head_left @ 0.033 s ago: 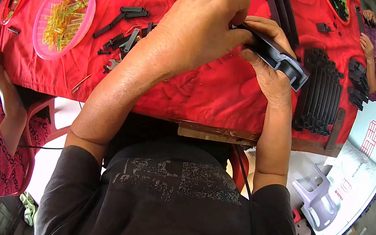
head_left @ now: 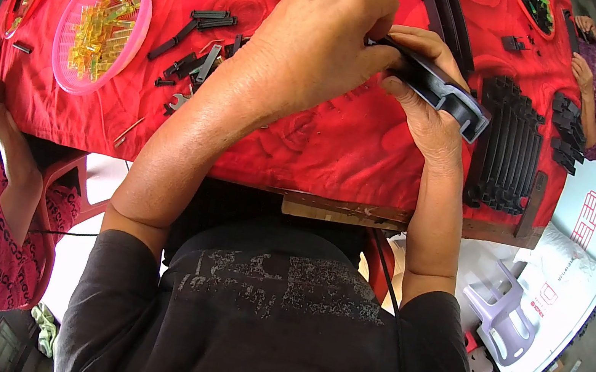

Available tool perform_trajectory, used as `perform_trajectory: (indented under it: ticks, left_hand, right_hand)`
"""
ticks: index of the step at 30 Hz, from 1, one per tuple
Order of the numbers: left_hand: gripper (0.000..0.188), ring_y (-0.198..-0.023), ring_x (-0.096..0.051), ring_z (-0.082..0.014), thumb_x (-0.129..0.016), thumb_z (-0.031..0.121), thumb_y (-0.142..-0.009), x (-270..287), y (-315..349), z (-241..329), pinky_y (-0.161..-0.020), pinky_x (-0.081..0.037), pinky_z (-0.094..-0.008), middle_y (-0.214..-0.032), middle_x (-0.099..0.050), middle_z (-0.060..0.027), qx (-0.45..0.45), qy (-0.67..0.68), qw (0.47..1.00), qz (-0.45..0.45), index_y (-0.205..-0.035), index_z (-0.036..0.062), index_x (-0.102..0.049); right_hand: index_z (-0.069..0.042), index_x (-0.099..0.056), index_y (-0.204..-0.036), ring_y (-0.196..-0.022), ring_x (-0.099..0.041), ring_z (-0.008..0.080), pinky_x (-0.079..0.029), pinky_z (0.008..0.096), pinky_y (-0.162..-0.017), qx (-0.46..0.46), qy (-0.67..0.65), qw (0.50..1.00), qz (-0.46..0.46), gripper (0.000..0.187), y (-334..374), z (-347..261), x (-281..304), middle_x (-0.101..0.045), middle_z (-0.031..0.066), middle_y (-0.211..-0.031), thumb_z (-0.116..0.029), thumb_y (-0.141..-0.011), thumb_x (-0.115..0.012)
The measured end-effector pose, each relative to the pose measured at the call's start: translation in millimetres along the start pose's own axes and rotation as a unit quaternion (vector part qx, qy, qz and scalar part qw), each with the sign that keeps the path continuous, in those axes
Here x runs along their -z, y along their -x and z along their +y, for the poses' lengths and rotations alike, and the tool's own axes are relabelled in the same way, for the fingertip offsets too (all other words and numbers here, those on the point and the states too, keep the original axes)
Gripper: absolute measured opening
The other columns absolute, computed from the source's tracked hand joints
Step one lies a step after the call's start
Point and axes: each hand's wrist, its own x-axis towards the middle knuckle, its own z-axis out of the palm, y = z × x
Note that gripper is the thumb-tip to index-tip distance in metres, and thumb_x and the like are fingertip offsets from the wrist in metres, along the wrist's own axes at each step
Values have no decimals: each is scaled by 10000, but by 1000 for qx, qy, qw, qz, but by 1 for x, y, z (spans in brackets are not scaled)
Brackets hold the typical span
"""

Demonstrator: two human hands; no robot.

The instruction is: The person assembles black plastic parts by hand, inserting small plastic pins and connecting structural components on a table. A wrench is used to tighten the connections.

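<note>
A black plastic part (head_left: 443, 92), long with a hooked, hollow end, is held above the red tablecloth. My right hand (head_left: 426, 109) wraps round it, thumb along the near side and fingers along the far side. At its other end my left hand (head_left: 335, 38) is closed, thumb and fingers pinched against the part; whether they also hold a smaller piece is hidden. Left of my left forearm lie small black pieces (head_left: 196, 67) and a metal wrench (head_left: 176, 103). Beside my right hand is a neat row of black parts (head_left: 505, 151).
A pink basket (head_left: 144, 17) of yellow translucent pieces stands at the left. Long black strips (head_left: 446, 19) lie beyond my right hand. Co-workers sit at both sides: one arm (head_left: 13, 136) at left, one hand (head_left: 582, 73) at far right. A grey plastic stool (head_left: 499, 312) stands lower right.
Hardly anything differs: the hooked end of the black part has shifted very slightly. Both hands keep their hold.
</note>
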Motion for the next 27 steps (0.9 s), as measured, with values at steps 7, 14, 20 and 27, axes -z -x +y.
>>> perform_trajectory:
  ticks: [7, 14, 20, 27]
  left_hand:
    - [188, -639, -662, -344, -771, 119, -717, -2, -3, 1, -594, -524, -398, -644, -627, -179, 6, -3, 1000, -10, -764, -9, -641]
    - [193, -611, -662, -309, -781, 116, -723, 2, -1, 1, -566, -516, -371, -643, -630, -168, 20, 11, 1000, -6, -769, -10, -643]
    - [199, -613, -662, -309, -784, 117, -721, 6, 2, 8, -557, -509, -371, -649, -632, -169, 20, 41, 999, -10, -762, -15, -641]
    - [166, -618, -547, -42, -776, 67, -818, 7, 19, 34, -539, -445, -230, -647, -594, -19, 85, 129, 987, -37, -835, -12, -631]
  right_hand:
    - [-6, -625, -1144, -1052, -645, 158, -531, 287, -943, -43, -46, 998, 20, 412, 1, 0, -1, -661, 72, -1129, -142, -801, -807]
    - [-6, -630, -1150, -1047, -639, 153, -522, 278, -938, -18, 7, 1000, 3, 406, 0, -3, 1, -663, 68, -1115, -146, -810, -802]
    - [1, -620, -1147, -983, -647, 124, -540, 245, -846, -37, -29, 999, 0, 379, 4, -11, 1, -662, 61, -1104, -146, -838, -782]
    - [46, -563, -1149, -944, -660, 144, -566, 239, -804, -13, -31, 999, 4, 399, 20, -43, 5, -661, 132, -1120, -147, -860, -761]
